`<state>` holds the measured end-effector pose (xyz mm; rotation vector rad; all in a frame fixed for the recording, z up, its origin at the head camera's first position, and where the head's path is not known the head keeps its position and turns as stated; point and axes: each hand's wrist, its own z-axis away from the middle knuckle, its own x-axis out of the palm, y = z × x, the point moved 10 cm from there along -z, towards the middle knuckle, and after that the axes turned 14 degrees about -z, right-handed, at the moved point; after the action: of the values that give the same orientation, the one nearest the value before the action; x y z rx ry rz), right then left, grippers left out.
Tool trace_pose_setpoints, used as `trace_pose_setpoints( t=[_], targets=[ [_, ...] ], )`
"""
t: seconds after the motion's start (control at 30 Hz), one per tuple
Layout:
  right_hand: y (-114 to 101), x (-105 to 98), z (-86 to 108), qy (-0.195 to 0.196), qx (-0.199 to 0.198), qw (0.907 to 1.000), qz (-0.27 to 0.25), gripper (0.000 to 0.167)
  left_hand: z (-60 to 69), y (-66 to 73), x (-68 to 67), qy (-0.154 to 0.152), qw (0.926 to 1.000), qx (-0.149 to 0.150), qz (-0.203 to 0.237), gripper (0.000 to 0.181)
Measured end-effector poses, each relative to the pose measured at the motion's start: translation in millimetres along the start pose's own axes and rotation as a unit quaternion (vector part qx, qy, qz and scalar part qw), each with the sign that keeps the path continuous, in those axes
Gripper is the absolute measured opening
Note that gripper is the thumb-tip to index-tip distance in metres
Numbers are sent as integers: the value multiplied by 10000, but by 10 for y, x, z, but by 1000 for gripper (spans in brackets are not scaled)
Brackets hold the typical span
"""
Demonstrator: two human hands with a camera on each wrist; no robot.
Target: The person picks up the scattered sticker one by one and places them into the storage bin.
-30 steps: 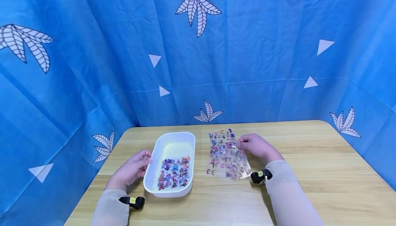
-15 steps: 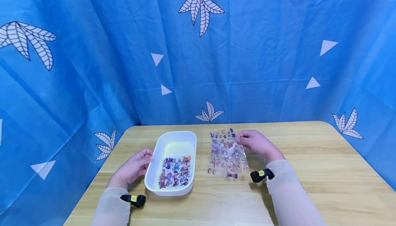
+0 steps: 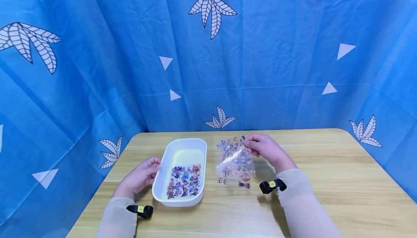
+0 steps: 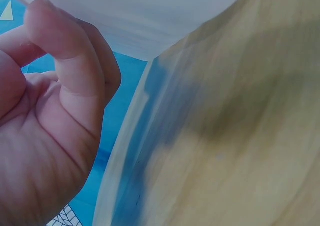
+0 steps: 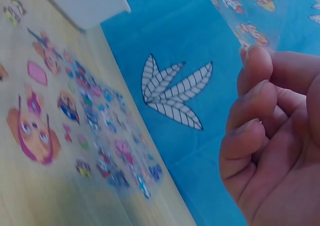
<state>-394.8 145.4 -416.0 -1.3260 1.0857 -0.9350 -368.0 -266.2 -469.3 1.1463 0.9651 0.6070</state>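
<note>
My left hand (image 3: 140, 178) grips the left rim of a white plastic tub (image 3: 178, 204); in the left wrist view, curled fingers (image 4: 75, 60) meet the tub's edge. Inside the tub's near half lies a clear sheet of colourful cartoon stickers (image 3: 184, 185). Over the table, my right hand (image 3: 268, 153) pinches the upper right corner of a transparent sticker sheet (image 3: 234, 163), which shines with glare. The right wrist view shows thumb and forefinger closed on this raised sheet (image 5: 252, 8). Beneath it, more cartoon stickers on clear film (image 5: 35, 133) lie flat on the wood.
A pale wooden table (image 3: 325, 180) carries everything. Blue curtain (image 3: 277, 49) with white leaves and triangles hangs behind the table and along both sides. Small black wrist cameras (image 3: 273, 186) are strapped over both light sleeves. The tub stands left of the sheets.
My right hand has moved slightly up and left, lifting the pinched sticker sheet away from the stickers below. The left hand and the tub stay put.
</note>
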Motion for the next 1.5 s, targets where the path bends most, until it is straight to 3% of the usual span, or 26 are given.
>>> trace_pose_setpoints(
  t=[0.63,1.0,1.23,1.5],
  targets=[
    [-25,494,-40,-270,57,9974,-665,24,-12,-19,-8,-34,10000,6,-23,22],
    [-10,723,-74,-544,25,9959,-716,19,-7,16,2,-45,10000,70,-35,22],
    [13,865,-83,-734,50,9947,-717,18,27,-30,-30,87,9998,-65,-158,25],
    [2,965,-99,-610,160,9960,-633,18,-14,-34,-18,5,10000,30,-69,20]
  ],
)
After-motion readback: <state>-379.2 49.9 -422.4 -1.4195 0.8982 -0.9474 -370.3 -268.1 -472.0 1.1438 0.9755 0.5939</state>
